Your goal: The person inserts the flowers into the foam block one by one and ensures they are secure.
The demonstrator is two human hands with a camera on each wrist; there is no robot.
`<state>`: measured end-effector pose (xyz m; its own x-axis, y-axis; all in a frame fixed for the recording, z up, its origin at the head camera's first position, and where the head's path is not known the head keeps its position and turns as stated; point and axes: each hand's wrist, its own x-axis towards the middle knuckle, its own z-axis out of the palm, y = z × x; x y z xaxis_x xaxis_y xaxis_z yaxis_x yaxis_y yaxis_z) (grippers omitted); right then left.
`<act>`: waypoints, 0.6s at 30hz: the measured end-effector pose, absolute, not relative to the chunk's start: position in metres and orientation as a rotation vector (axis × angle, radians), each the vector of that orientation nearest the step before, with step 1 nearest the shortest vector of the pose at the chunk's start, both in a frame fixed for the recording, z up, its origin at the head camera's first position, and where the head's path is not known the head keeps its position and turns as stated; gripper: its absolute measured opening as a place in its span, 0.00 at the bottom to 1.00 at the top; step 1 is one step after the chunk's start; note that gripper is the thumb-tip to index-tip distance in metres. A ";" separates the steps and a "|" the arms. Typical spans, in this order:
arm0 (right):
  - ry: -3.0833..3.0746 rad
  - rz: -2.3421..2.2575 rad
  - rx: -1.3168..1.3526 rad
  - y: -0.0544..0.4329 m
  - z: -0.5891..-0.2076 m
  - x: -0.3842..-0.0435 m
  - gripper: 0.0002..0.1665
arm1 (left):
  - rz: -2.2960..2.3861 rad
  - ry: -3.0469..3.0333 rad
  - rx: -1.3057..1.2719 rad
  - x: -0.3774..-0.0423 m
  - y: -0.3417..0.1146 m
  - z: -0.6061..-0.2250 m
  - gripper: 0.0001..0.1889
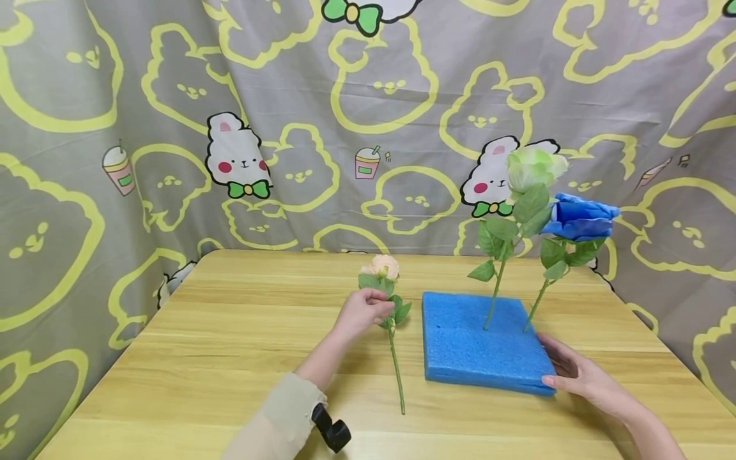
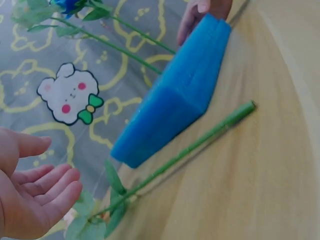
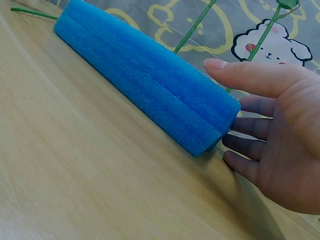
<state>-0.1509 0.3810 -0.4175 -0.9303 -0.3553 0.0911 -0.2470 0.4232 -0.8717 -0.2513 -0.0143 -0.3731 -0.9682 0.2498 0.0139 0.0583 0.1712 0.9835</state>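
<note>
A pale pink artificial rose (image 1: 384, 267) lies on the table, its long green stem (image 1: 397, 370) pointing toward the front edge. My left hand (image 1: 363, 312) is over its upper leaves; the left wrist view shows the fingers (image 2: 55, 192) loosely bent, with nothing between them and the thumb. To the right is a blue foam block (image 1: 483, 345). A pale green-white rose (image 1: 535, 169) and a blue rose (image 1: 583, 217) stand in it, the blue one leaning right. My right hand (image 1: 586, 377) touches the block's right side near the front corner, fingers nearly straight and thumb at the corner.
The wooden table (image 1: 230, 332) reaches back to a grey curtain (image 1: 299, 83) with yellow outlines and cartoon rabbits. A black strap piece (image 1: 331, 429) sticks out from the left sleeve (image 1: 287, 409).
</note>
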 end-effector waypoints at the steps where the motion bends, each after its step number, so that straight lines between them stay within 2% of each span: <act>1: 2.553 -1.542 -0.544 0.381 -0.418 -0.151 0.39 | 1.895 2.278 0.299 -0.250 -0.016 -0.374 0.19; 9: 2.556 -1.530 -0.537 0.382 -0.417 -0.151 0.39 | 1.820 2.193 0.218 -0.240 -0.021 -0.388 0.22; 18: 2.536 -1.546 -0.543 0.382 -0.418 -0.151 0.39 | 1.766 2.195 0.178 -0.239 -0.016 -0.404 0.19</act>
<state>-0.1513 0.3819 -0.4183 -0.9282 -0.3633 0.0809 -0.2383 0.4132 -0.8789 -0.2386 -0.0157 -0.4039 -0.9419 0.2916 -0.1670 -0.1007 0.2294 0.9681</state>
